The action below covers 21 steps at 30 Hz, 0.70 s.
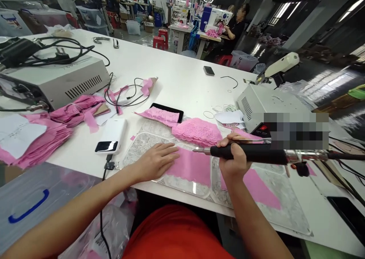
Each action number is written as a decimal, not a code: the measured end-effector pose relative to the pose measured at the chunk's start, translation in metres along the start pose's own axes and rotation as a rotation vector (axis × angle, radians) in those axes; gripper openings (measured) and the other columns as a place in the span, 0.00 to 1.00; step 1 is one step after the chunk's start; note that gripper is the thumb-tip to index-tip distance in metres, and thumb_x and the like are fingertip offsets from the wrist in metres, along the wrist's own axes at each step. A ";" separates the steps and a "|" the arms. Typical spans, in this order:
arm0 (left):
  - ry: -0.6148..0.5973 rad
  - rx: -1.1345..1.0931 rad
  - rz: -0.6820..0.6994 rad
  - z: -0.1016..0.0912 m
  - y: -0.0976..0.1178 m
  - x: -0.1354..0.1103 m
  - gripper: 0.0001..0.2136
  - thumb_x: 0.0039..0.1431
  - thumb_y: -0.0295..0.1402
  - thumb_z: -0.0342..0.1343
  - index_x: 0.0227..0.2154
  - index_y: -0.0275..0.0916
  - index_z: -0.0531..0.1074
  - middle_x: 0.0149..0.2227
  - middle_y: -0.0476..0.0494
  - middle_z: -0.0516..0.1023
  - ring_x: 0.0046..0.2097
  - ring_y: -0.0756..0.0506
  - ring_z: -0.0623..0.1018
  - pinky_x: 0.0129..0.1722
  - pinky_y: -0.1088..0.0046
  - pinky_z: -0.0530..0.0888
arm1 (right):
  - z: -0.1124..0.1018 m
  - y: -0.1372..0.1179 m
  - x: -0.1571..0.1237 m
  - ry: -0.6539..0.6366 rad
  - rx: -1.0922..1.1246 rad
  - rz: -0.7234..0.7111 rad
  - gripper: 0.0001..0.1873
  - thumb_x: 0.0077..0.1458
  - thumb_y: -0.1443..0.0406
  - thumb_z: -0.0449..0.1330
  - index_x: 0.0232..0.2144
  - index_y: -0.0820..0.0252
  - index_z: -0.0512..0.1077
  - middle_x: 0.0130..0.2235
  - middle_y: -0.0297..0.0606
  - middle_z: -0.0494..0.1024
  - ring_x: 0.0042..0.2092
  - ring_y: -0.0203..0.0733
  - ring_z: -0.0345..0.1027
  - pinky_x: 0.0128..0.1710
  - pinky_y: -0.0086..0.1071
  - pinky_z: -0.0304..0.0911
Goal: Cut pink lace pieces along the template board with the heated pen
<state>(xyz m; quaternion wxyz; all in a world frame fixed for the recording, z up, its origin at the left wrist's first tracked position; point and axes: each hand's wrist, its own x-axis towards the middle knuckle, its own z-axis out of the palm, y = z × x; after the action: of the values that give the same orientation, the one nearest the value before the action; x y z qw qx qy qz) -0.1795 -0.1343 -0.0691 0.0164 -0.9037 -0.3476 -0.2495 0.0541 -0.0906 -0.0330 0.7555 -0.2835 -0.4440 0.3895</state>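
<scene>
My left hand (158,162) lies flat at the left side of a pink fabric piece (194,168), fingers stretched out. That piece has a wavy lower edge and rests on a clear-rimmed, marbled board (139,143). In a closed grip, my right hand (235,158) holds a black corded hand tool (265,153) level. Its pointed metal tip points left, over the upper part of the fabric; whether it touches I cannot tell. Just behind lies a stack of pink lace pieces (196,131). Another pink piece (261,188) lies on the board beyond my right wrist.
A grey control box (76,75) with cables stands at left, near pink fabric bundles (45,137) and a white power bank (112,135). A second box (270,103) stands at right. Behind the lace lies a phone (180,116). A person (236,27) sits at a sewing machine (213,18) farther back.
</scene>
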 end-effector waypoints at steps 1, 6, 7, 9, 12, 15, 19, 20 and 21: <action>-0.021 0.000 -0.001 0.004 -0.002 0.004 0.13 0.66 0.31 0.47 0.49 0.37 0.72 0.53 0.39 0.74 0.56 0.39 0.71 0.53 0.57 0.70 | -0.001 0.003 -0.002 -0.005 0.004 0.003 0.06 0.45 0.68 0.57 0.30 0.58 0.67 0.31 0.31 0.68 0.27 0.31 0.63 0.30 0.33 0.63; -0.090 -0.011 -0.020 0.014 -0.009 0.003 0.15 0.66 0.34 0.47 0.49 0.36 0.72 0.55 0.39 0.72 0.58 0.36 0.68 0.54 0.52 0.68 | 0.000 0.014 -0.005 -0.019 0.021 0.030 0.06 0.46 0.67 0.58 0.31 0.58 0.67 0.32 0.31 0.69 0.27 0.32 0.63 0.30 0.34 0.64; -0.095 -0.012 -0.030 0.015 -0.009 0.001 0.15 0.66 0.35 0.47 0.49 0.37 0.72 0.55 0.40 0.72 0.59 0.36 0.68 0.55 0.52 0.68 | 0.000 0.015 -0.005 -0.029 0.020 0.027 0.06 0.46 0.67 0.58 0.31 0.58 0.67 0.31 0.31 0.69 0.27 0.32 0.63 0.30 0.34 0.64; -0.103 -0.015 -0.048 0.015 -0.009 -0.001 0.15 0.66 0.35 0.46 0.50 0.37 0.72 0.55 0.41 0.72 0.60 0.37 0.66 0.56 0.53 0.66 | 0.002 0.016 -0.004 -0.053 0.018 0.018 0.06 0.47 0.67 0.58 0.31 0.57 0.67 0.30 0.31 0.68 0.27 0.32 0.63 0.30 0.34 0.64; -0.107 -0.014 -0.066 0.016 -0.009 -0.003 0.15 0.66 0.35 0.46 0.50 0.38 0.72 0.56 0.42 0.71 0.60 0.37 0.66 0.57 0.54 0.65 | 0.003 0.017 -0.005 -0.073 0.007 0.016 0.06 0.47 0.67 0.57 0.32 0.57 0.67 0.30 0.31 0.68 0.27 0.33 0.63 0.31 0.34 0.64; -0.104 -0.018 -0.071 0.016 -0.008 -0.003 0.15 0.66 0.35 0.46 0.50 0.39 0.72 0.56 0.42 0.71 0.61 0.38 0.65 0.57 0.54 0.64 | 0.004 0.019 -0.005 -0.079 -0.012 0.019 0.06 0.48 0.67 0.57 0.32 0.56 0.67 0.31 0.31 0.68 0.27 0.33 0.63 0.31 0.35 0.65; -0.102 -0.018 -0.076 0.016 -0.009 -0.003 0.15 0.66 0.35 0.47 0.50 0.40 0.72 0.56 0.42 0.71 0.61 0.38 0.65 0.58 0.54 0.63 | 0.004 0.019 -0.006 -0.086 -0.021 0.031 0.06 0.48 0.66 0.57 0.32 0.56 0.66 0.33 0.32 0.67 0.27 0.32 0.63 0.31 0.35 0.65; -0.103 -0.016 -0.076 0.016 -0.009 -0.003 0.15 0.66 0.36 0.47 0.50 0.40 0.72 0.56 0.42 0.71 0.61 0.38 0.65 0.58 0.54 0.63 | 0.004 0.019 -0.006 -0.085 -0.024 0.033 0.06 0.48 0.66 0.57 0.32 0.56 0.66 0.34 0.31 0.67 0.27 0.32 0.63 0.31 0.35 0.65; -0.104 -0.013 -0.076 0.016 -0.009 -0.003 0.15 0.66 0.35 0.47 0.50 0.40 0.72 0.56 0.43 0.71 0.61 0.38 0.65 0.58 0.54 0.63 | 0.004 0.019 -0.006 -0.084 -0.029 0.033 0.06 0.48 0.66 0.58 0.31 0.56 0.66 0.34 0.31 0.66 0.27 0.31 0.64 0.31 0.35 0.65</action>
<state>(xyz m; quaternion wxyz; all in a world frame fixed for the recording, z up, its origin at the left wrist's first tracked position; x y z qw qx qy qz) -0.1800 -0.1266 -0.0862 -0.0172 -0.9017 -0.3805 -0.2047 0.0416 -0.0852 -0.0489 0.7253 -0.2850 -0.4763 0.4072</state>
